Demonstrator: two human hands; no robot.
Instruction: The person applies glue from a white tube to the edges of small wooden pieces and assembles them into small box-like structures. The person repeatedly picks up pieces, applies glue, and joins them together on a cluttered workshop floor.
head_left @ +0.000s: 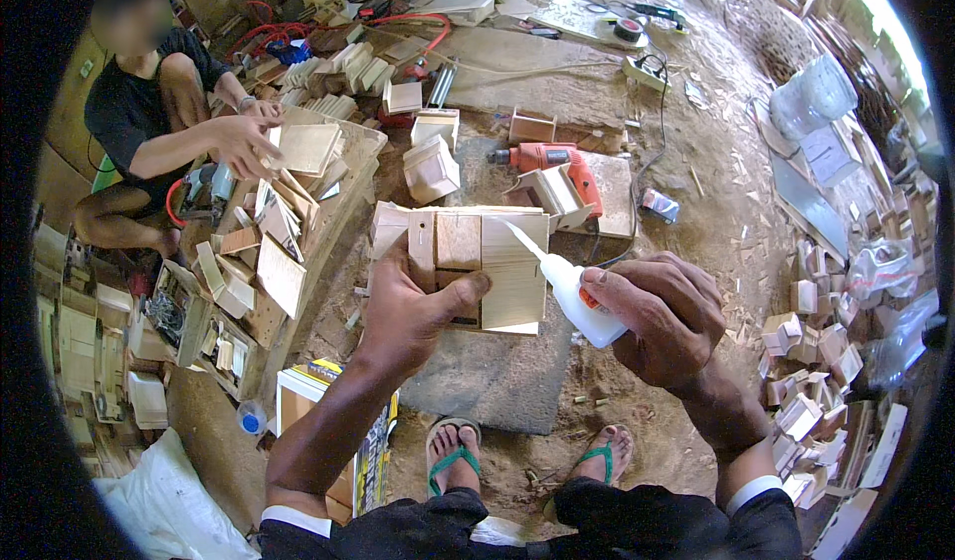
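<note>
In my left hand (pixel 418 306) is a small wooden box (pixel 512 281) of pale boards, held up in front of me with the thumb across its face. My right hand (pixel 662 316) grips a white glue bottle (pixel 582 301) with a long thin nozzle. The bottle is tilted so that the nozzle tip reaches the upper part of the box, near the edge of a board; whether glue is coming out is too small to tell. A dark grey mat (pixel 487 386) lies on the ground below the box.
A red power drill (pixel 572 167) lies beyond the box, beside small wooden assemblies (pixel 433 167). At the left a co-worker (pixel 149 112) handles boards over a low wooden bench (pixel 333 212). Wooden blocks (pixel 801 416) are heaped at the right. A cable (pixel 662 132) crosses the dusty floor.
</note>
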